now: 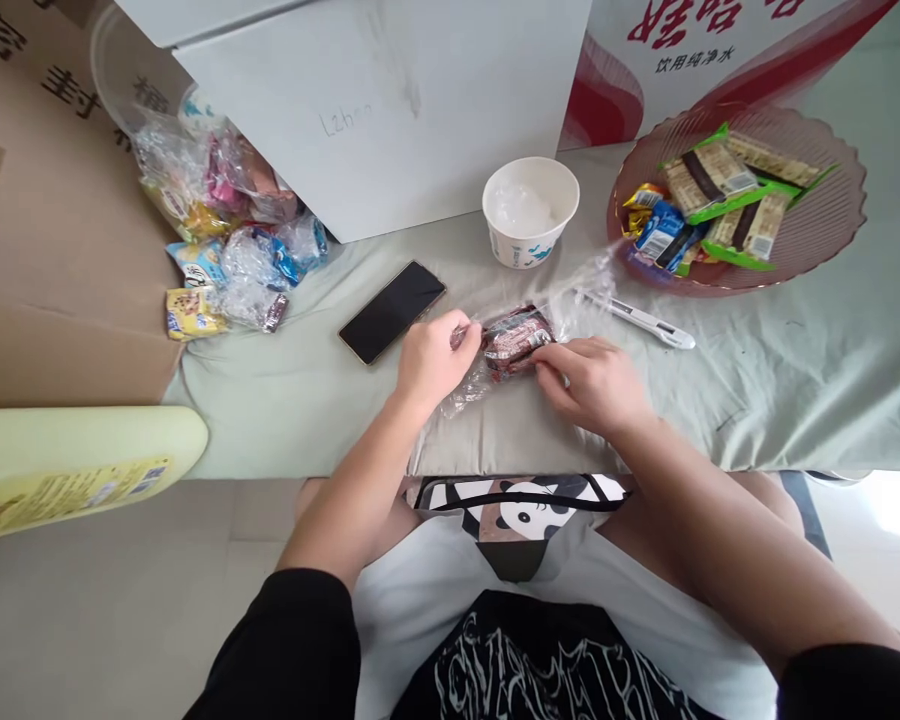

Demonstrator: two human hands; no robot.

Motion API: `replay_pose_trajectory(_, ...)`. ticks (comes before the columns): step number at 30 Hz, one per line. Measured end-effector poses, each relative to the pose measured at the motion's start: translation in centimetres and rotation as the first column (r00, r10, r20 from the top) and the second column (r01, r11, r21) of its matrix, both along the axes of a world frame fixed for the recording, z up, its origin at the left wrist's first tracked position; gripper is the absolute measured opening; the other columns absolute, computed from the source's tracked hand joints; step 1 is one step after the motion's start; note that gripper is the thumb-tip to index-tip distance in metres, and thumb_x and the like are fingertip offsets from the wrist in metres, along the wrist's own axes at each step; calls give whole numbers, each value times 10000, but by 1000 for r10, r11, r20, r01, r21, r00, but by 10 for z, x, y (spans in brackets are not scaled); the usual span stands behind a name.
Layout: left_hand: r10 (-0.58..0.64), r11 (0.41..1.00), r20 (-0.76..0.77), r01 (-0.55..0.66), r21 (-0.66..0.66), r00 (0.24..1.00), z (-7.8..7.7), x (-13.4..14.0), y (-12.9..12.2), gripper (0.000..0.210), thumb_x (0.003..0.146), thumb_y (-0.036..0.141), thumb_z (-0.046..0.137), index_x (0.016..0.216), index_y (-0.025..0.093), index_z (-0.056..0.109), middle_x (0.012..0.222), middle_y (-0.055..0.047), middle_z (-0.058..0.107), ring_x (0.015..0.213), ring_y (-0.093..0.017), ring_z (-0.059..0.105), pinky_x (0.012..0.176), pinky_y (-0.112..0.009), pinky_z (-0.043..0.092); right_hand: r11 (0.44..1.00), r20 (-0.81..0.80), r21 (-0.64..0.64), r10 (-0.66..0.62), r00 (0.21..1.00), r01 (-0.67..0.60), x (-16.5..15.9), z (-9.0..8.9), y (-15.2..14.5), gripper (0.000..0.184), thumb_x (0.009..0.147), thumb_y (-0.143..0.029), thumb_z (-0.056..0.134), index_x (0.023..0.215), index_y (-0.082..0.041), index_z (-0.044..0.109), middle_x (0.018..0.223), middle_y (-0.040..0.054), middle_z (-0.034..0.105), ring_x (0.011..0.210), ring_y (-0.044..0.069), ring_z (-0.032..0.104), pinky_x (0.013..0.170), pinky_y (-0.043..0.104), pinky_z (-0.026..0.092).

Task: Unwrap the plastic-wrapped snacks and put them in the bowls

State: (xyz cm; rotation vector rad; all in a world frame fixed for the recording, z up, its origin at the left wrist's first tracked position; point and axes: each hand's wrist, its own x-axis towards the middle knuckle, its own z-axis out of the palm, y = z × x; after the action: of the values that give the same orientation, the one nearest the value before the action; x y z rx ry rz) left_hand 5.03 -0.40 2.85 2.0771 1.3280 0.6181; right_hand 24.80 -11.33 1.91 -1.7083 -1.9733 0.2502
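Observation:
A dark reddish-brown wrapped snack packet (516,342) lies on the cloth-covered surface, with clear plastic wrap (581,295) around and beyond it. My left hand (436,362) pinches the packet's left end between thumb and fingers. At the packet's lower right edge, my right hand (589,380) grips with closed fingertips. What exactly is inside the packet is hidden. A black phone (393,311) rests just left of my left hand. Behind my right hand lies a white utility knife (641,322).
A paper bowl (531,212) holding clear plastic stands behind the packet. A pink ribbed bowl (825,225) of wrapped snacks sits at the back right. Crumpled wrappers (240,265) are heaped at left, beside a cardboard box (67,260). A white box (390,110) blocks the back.

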Motion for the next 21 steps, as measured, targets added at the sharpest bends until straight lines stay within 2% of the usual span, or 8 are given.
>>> replay_pose_trajectory(3, 56, 988, 215, -23, -151, 975, 7, -6, 1, 278, 886, 354, 586, 658, 214, 509, 601, 28, 501, 595, -127, 498, 620, -285, 397, 952, -176, -271, -195, 965, 143, -6, 4, 0, 199, 939, -339, 499, 936, -232, 666, 807, 62, 762, 710, 243, 699, 674, 363, 465)
replay_pose_trajectory(5, 100, 953, 412, 32, -301, 906, 16, -7, 1, 265, 876, 379, 611, 696, 213, 509, 737, 0, 620, 736, -147, 629, 670, -277, 473, 901, -380, -402, -323, 867, 160, -10, 5, 0, 245, 936, -410, 523, 1065, -239, 641, 878, 59, 775, 798, 253, 729, 730, 370, 514)
replay_pose_trajectory(7, 120, 903, 557, 142, -405, 822, 27, -7, -2, 300, 895, 458, 621, 757, 219, 503, 936, -27, 711, 945, -199, 719, 760, -320, 553, 858, -615, -504, -435, 658, 97, -15, 4, 1, 381, 931, -506, 539, 1215, -256, 585, 1009, 63, 783, 885, 254, 747, 753, 376, 559)
replay_pose_trajectory(9, 114, 882, 616, 206, -424, 780, 39, -5, -8, 379, 936, 574, 579, 801, 227, 505, 1078, -39, 736, 1095, -251, 732, 817, -396, 597, 841, -797, -539, -493, 349, -44, -19, 0, 4, 515, 900, -620, 551, 1277, -269, 553, 1110, 77, 775, 938, 257, 752, 758, 392, 600)
replay_pose_trajectory(11, 109, 908, 626, 179, -379, 772, 48, -5, -15, 455, 971, 676, 488, 843, 242, 543, 1128, -42, 739, 1147, -282, 727, 816, -461, 615, 840, -865, -498, -498, 59, -216, -22, -3, 9, 622, 831, -736, 568, 1223, -254, 596, 1138, 109, 772, 949, 274, 751, 772, 428, 634)
replay_pose_trajectory(13, 125, 948, 629, 95, -304, 767, 54, -9, -19, 509, 986, 735, 397, 903, 275, 599, 1130, -42, 738, 1173, -294, 718, 805, -499, 622, 835, -864, -426, -490, -118, -348, -23, -5, 13, 692, 753, -805, 595, 1144, -237, 646, 1148, 143, 769, 944, 296, 748, 764, 457, 653)
replay_pose_trajectory(16, 141, 980, 638, -16, -198, 757, 56, -23, -14, 542, 975, 781, 343, 1007, 341, 657, 1122, -44, 732, 1223, -291, 692, 833, -508, 623, 861, -866, -355, -450, -218, -364, -20, -3, 16, 662, 746, -772, 620, 1151, -250, 653, 1187, 139, 761, 993, 301, 743, 746, 454, 664)
replay_pose_trajectory(21, 213, 977, 655, -138, -165, 725, 56, -51, 7, 599, 914, 862, 304, 1005, 408, 685, 1158, -17, 730, 1330, -275, 619, 921, -479, 610, 945, -935, -273, -304, -180, -178, -6, 4, 19, 606, 779, -739, 567, 1178, -287, 622, 1210, 97, 737, 1098, 300, 720, 739, 461, 657)
